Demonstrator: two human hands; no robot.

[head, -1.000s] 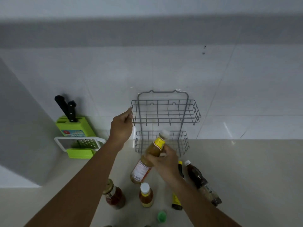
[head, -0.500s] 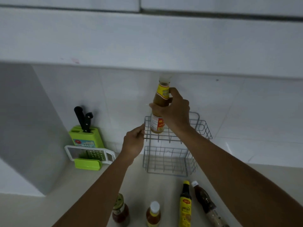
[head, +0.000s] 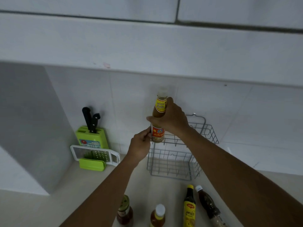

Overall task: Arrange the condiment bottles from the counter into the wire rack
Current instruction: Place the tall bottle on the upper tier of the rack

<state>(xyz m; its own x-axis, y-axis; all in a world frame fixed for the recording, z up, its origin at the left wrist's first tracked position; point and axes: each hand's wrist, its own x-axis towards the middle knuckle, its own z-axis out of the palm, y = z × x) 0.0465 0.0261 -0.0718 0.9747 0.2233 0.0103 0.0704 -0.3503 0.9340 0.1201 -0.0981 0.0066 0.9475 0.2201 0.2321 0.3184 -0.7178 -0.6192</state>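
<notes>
A wire rack (head: 183,154) is standing empty against the wall while the right hand (head: 172,119) is gripping a tall sauce bottle (head: 158,117) upright over its top shelf. The left hand (head: 140,145) is pinching the rack's front corner, steadying it. Four bottles (head: 189,208) are waiting on the counter (head: 32,208), so the task looks barely begun
</notes>
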